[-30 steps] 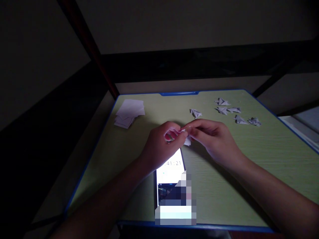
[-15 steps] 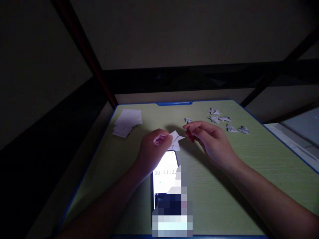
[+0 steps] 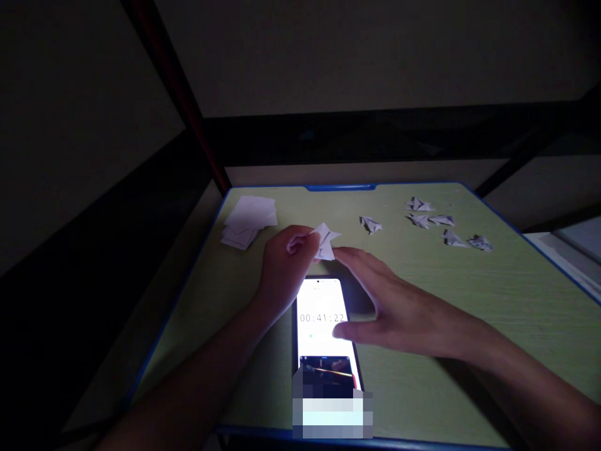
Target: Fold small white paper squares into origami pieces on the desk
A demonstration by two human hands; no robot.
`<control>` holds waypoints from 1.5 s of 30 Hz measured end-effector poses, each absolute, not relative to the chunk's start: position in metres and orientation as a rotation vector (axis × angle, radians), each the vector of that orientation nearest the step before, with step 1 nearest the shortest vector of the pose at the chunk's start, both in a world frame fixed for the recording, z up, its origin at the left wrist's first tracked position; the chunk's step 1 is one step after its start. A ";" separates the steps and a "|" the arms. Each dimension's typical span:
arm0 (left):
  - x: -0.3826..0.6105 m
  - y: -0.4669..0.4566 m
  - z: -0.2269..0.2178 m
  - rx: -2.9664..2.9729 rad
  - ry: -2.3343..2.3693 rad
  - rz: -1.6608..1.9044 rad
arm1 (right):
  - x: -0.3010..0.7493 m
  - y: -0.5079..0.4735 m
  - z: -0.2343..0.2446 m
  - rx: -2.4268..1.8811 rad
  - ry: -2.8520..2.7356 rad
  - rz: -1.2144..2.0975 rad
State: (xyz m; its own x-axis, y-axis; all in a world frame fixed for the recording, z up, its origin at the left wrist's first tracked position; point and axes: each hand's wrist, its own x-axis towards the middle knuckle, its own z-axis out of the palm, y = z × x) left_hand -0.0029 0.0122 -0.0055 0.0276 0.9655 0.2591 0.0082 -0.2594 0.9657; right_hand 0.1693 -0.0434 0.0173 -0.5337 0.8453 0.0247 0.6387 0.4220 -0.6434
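Between the thumb and fingers of my left hand is a small folded piece of white paper, with pointed corners sticking out to the right. My right hand is open, thumb and fingers spread wide. Its fingertips are at the paper's lower right corner; whether they touch it I cannot tell. The right thumb is over the lit phone, which lies below both hands and reads 00:41:22. The lower end of the phone is blurred out.
At the back left of the green table lies a stack of white paper sheets. Several folded paper figures lie at the back right, and one paper figure sits apart nearer the middle. White boxy things stand beyond the right edge.
My right hand has moved down and opened, thumb spread away from the fingers. My left hand still holds the folded paper. The view has shifted slightly, and the nearest paper figure is now uncovered.
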 end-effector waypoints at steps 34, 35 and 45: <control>0.001 0.005 -0.002 1.397 1.080 1.304 | 0.171 -0.030 0.017 -1.204 -1.919 0.988; 0.001 0.005 -0.002 1.400 1.083 1.304 | 0.171 -0.033 0.017 -1.232 -1.997 1.004; 0.000 0.007 -0.001 1.506 1.130 1.370 | 0.157 -0.052 0.010 -1.374 -2.560 0.890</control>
